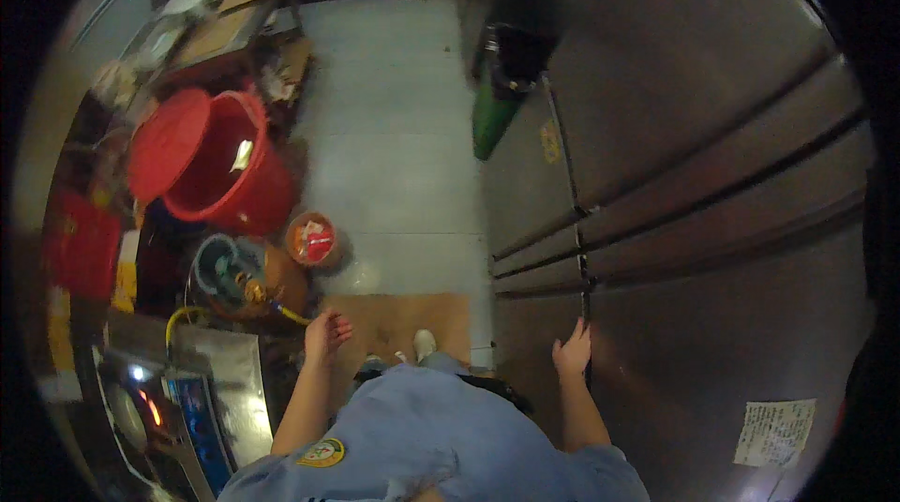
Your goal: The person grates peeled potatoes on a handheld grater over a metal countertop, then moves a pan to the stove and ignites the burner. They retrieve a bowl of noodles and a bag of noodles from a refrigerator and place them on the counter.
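My left hand [328, 335] is held out over the edge of a brown floor mat [401, 316], fingers loosely curled and apart, with nothing seen in it. Just beyond it in the picture runs a yellow hose [292, 314] from the brass-coloured valve [254, 290] of a gas cylinder [285, 284]. At the right my right hand [574, 351] has its fingertips at the vertical seam of a large metal cabinet [661, 347]; whether they grip its edge cannot be told.
Left of the walkway stand a red plastic bucket [271, 185] with a tilted red lid [172, 143], a small tub [309, 259] holding red-and-white things, and a metal counter [242, 375]. A green bin [492, 115] with a black liner stands further along by the cabinet.
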Demonstrator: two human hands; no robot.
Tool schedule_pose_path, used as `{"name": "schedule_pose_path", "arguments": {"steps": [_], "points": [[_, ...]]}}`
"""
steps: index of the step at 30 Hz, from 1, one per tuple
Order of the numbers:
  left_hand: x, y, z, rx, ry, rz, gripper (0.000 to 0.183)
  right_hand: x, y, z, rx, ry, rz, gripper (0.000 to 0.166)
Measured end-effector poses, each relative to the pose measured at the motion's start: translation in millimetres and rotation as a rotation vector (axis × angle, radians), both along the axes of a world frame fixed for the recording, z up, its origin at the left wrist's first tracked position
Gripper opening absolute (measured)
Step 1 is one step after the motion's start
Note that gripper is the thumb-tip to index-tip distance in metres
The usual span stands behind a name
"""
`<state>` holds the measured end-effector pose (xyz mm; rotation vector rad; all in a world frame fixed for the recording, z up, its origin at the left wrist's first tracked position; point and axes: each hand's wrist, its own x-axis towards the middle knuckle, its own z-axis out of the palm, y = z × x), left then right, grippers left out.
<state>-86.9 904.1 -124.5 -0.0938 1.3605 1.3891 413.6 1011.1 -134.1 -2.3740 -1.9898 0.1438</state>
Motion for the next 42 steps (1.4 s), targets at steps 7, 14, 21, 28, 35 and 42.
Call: {"name": "schedule_pose_path", "arguments": {"steps": [7,14,21,28,35,42], "points": [[97,181,16,0.08,0.117,-0.604,0.028,-23,39,-3,-0.064,0.181,-0.499,0.068],[176,294,-10,0.246,0.246,-1.197,0.029,-91,2,-14,0.302,-0.075,-0.252,0.055],[232,380,-32,0.548,0.674,-1.605,0.06,-171,-86,3,0.196,0.272,-0.423,0.032],[368,474,-109,0.843,1.026,-1.633,0.072,-178,-112,-45,0.144,0.262,-0.732,0.023],[405,483,-122,0.71,1.168,-1.439,0.061,-205,-200,-88,0.226,0.178,-1.356,0.055],[406,476,-106,0.966,0.888,-1.283,0.056,-199,-247,-72,0.084,-0.192,-1.35,0.053]]}}
